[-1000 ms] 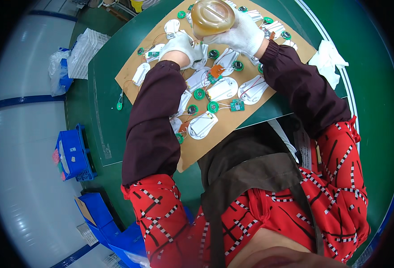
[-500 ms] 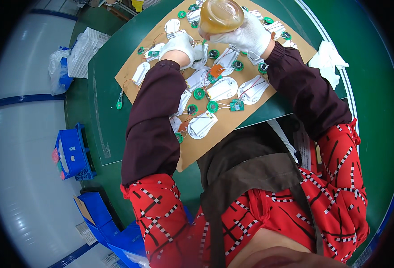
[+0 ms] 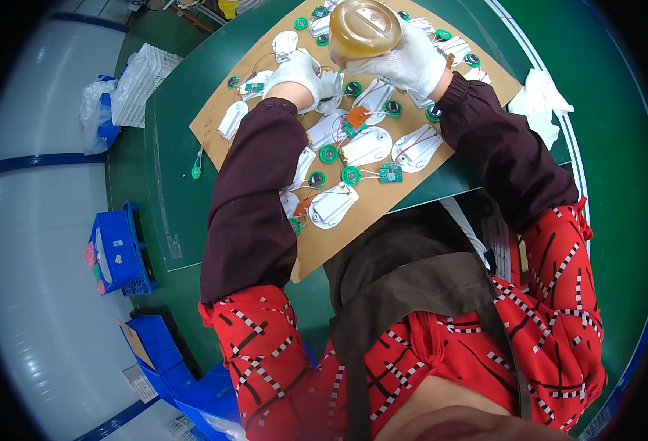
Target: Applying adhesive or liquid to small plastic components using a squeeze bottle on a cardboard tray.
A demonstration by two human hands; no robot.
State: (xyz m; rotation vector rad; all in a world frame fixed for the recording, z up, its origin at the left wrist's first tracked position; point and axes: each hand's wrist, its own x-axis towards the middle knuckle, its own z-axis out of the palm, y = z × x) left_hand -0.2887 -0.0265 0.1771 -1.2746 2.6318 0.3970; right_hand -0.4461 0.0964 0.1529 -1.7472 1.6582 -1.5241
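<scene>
My right hand (image 3: 410, 65), in a white knitted glove, is wrapped round a translucent amber bottle (image 3: 365, 28). The bottle is tipped over, its base toward me; its nozzle is hidden. My left hand (image 3: 294, 76), gloved too, is closed on a white plastic housing (image 3: 331, 90) just beneath the bottle, partly hidden by the fingers. Around both hands lie several white housings (image 3: 368, 146) wired to round green-rimmed speakers (image 3: 350, 176) and small green circuit boards (image 3: 390, 173). An orange piece (image 3: 357, 116) lies among them.
The parts lie on a brown board (image 3: 368, 209) on a green table (image 3: 184, 184). A crumpled white cloth (image 3: 538, 103) lies at its right. One small green part (image 3: 196, 173) hangs off the board's left edge by wires. Blue bins (image 3: 122, 246) and stacked white trays (image 3: 141, 84) stand at the left.
The bottle has tilted a little, showing more of its base. Both hands stay nearly in place, still holding the bottle and the housing.
</scene>
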